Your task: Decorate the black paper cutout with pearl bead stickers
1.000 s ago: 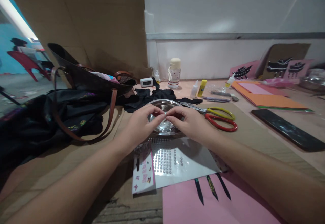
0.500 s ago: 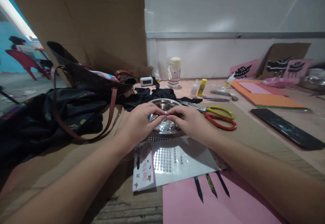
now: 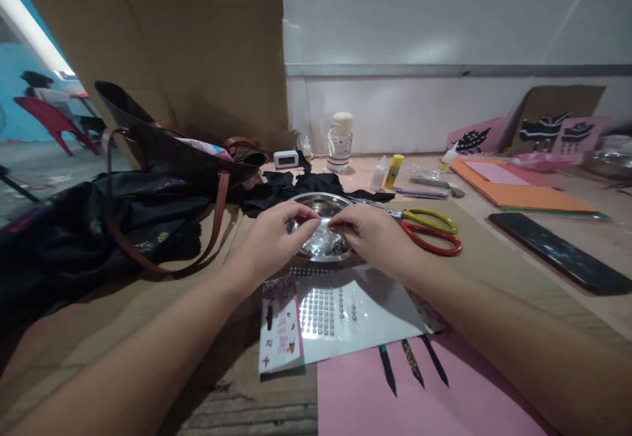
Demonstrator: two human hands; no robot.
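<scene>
Evenly, in the head view, both hands flank the steel bowl [image 3: 323, 205], the left hand [image 3: 276, 235] over its left side, the right hand [image 3: 372, 232] over its right, neither clearly nearer; the bowl lies beneath the fingertips, round, with no long axis. Each thumb and forefinger curl together, but whether either pinch holds anything I cannot tell. Counted around the bowl: one gem sticker sheet [image 3: 380, 314] on its near side, three dark strips [image 3: 413, 365] past that on one pink paper [image 3: 358, 400], tips pointing away from the bowl, one pair of scissors [image 3: 434, 246] to its right
</scene>
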